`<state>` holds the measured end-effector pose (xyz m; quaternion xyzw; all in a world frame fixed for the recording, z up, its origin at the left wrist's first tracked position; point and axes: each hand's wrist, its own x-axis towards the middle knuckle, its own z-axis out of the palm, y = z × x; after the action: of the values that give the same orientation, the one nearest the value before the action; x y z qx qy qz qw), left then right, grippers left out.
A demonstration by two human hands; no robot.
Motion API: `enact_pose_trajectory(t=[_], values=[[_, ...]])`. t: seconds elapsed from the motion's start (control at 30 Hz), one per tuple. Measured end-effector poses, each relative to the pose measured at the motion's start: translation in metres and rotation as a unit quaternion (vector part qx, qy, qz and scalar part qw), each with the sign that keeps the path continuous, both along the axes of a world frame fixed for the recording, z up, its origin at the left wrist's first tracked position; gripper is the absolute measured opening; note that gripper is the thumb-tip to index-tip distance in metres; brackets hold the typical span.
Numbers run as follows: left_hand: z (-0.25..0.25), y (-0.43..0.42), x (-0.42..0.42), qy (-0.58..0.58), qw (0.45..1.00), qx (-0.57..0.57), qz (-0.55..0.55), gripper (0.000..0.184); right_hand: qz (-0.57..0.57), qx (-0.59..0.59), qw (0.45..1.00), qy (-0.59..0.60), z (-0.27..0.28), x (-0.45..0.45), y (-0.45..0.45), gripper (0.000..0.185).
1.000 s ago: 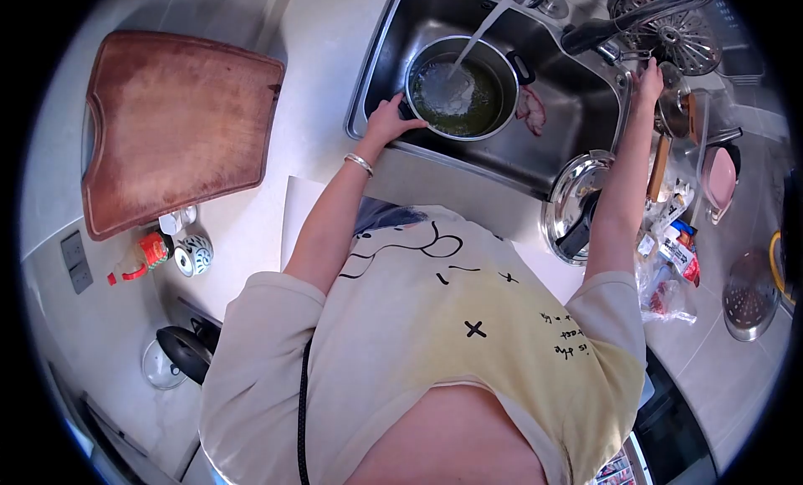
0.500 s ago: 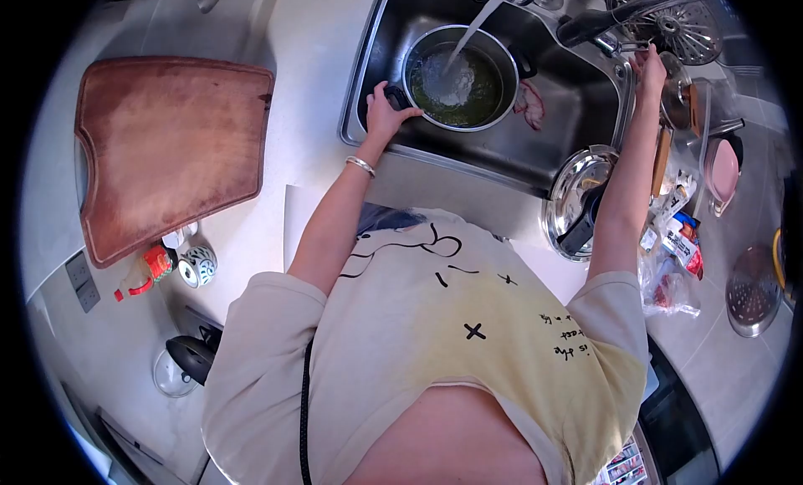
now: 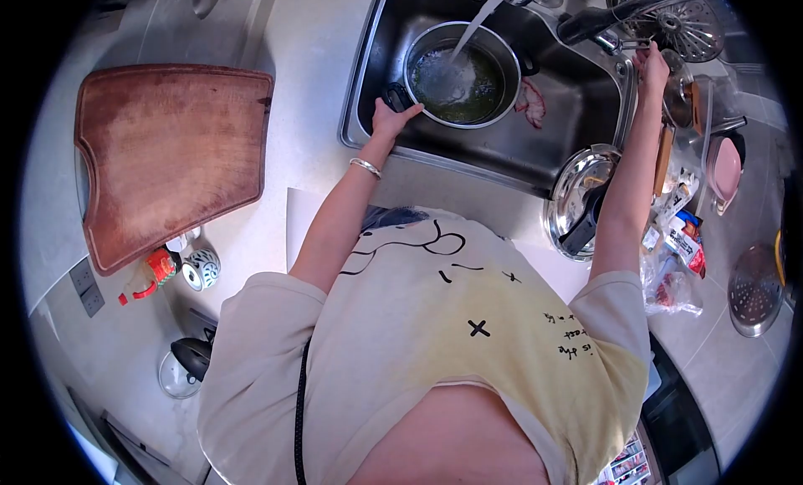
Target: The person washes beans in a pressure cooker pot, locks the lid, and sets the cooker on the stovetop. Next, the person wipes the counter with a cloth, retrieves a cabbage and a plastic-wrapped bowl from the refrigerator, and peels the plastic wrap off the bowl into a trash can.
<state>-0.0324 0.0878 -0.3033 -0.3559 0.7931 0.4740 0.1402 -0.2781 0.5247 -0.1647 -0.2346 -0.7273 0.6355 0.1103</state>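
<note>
A round metal pot point(image 3: 416, 100) with black side handles stands in the sink, holding greenish, frothy water. A stream of running water point(image 3: 474, 29) falls into it. My left hand point(image 3: 392, 119) is closed at the pot's near-left black handle point(image 3: 396, 95), its thumb reaching toward the rim. Over by the sink's right corner, my right hand point(image 3: 652, 72) closes its fingertips on the thin metal lever of the black faucet point(image 3: 585, 25). A reddish-white scrap point(image 3: 530, 104), perhaps meat or fat, lies on the sink floor right of the pot.
The steel sink point(image 3: 493, 163) is set into a pale counter. A wooden cutting board point(image 3: 176, 150) lies left, near a red-capped bottle point(image 3: 155, 272) and a patterned jar point(image 3: 201, 269). On the right are a shiny lid point(image 3: 559, 180), plastic packages point(image 3: 682, 242) and a pink dish point(image 3: 724, 169).
My left hand has slid slightly down and right, showing more of the pot's handle. Whitish froth spreads wider over the water. My right hand stays at the faucet lever.
</note>
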Motion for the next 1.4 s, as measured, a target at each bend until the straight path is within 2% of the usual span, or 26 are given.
enact_pose_trajectory(t=[0.57,0.77,0.97,1.07,1.23,1.33,1.4], values=[[-0.007,-0.003,0.0,0.004,0.999,0.034,0.0,0.088,-0.013,0.009,0.999,0.035,-0.012,-0.008,0.003,0.04],[-0.005,-0.003,0.001,0.021,0.999,0.037,-0.004,0.086,-0.059,0.125,0.99,0.014,-0.029,-0.024,0.008,0.034],[-0.001,-0.001,0.0,0.013,0.999,0.039,-0.002,0.085,-0.068,0.177,0.982,-0.006,-0.048,-0.038,0.025,0.04],[0.01,0.0,0.001,0.007,0.999,0.048,0.001,0.084,-0.082,0.262,0.961,0.029,-0.072,-0.054,0.044,0.043],[-0.008,-0.003,0.0,0.012,0.999,0.051,-0.001,0.082,-0.075,0.198,0.977,0.019,-0.061,-0.046,0.035,0.045],[-0.011,-0.006,-0.001,-0.014,0.997,0.072,-0.012,0.098,-0.084,0.114,0.989,0.03,-0.034,-0.026,0.007,0.044],[-0.012,-0.006,-0.001,-0.005,0.998,0.063,-0.013,0.099,-0.075,0.087,0.993,0.038,-0.032,-0.024,0.003,0.044]])
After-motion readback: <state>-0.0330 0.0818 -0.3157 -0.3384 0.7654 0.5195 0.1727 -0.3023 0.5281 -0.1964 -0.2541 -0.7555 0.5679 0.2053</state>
